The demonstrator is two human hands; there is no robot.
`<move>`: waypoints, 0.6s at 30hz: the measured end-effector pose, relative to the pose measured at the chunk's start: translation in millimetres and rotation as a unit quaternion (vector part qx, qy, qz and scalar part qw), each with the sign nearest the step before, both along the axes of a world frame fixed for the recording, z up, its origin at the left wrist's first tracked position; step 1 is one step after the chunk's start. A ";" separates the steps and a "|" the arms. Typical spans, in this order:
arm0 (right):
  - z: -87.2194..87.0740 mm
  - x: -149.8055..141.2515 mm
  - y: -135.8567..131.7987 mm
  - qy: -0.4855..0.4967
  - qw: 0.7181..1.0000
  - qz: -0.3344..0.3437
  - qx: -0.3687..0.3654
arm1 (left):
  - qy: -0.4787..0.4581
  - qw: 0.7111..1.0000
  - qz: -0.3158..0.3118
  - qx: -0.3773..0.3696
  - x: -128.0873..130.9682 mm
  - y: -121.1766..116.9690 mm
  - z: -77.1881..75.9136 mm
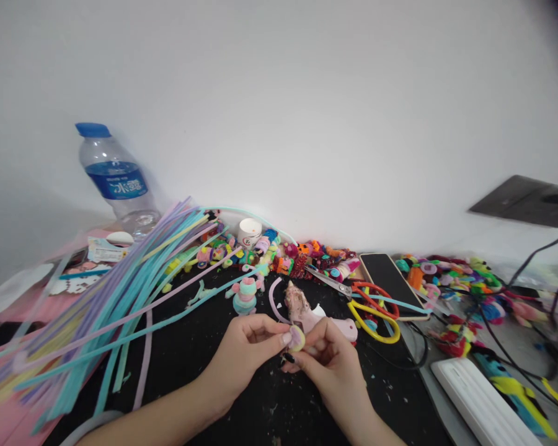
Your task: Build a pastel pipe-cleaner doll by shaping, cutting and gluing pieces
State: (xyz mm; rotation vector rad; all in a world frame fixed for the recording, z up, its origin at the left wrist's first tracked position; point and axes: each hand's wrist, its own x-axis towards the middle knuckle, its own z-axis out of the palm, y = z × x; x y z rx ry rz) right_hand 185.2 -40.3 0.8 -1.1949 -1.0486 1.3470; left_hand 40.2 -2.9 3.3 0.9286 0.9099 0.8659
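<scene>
Between my two hands is a small coil of fuzzy pipe cleaner (297, 338), lilac in the middle with a pale yellow rim. The thumb and fingers of my left hand (255, 344) pinch its left side. My right hand (328, 353) grips it from the right, fingers closed. Just behind them lies a pink tool (311, 319) that looks like a glue gun, its tip crusted brown; my hands partly cover it. A curved lilac pipe cleaner (274, 300) rests beside that tool. Behind my left hand stands a small pink and mint pipe-cleaner figure (245, 295).
A large bundle of pastel pipe cleaners (134, 297) spreads across the left. Scissors (372, 310) with red and yellow handles overlap a phone (390, 282). Pipe-cleaner figures (307, 257) line the wall. A water bottle (116, 179) leans back left; a white power bank (483, 402) lies right among cables.
</scene>
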 end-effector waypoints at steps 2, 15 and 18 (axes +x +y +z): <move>2.2 -0.7 0.4 0.013 1.000 0.002 0.009 | -0.004 1.000 0.007 -0.011 -1.3 1.5 -2.0; 6.7 8.5 1.1 -0.112 0.990 0.031 0.079 | 0.005 1.000 0.000 -0.002 -4.0 5.1 -5.0; 9.2 11.6 1.1 -0.202 0.970 0.031 0.135 | -0.010 1.000 -0.010 -0.014 -4.1 4.6 -5.0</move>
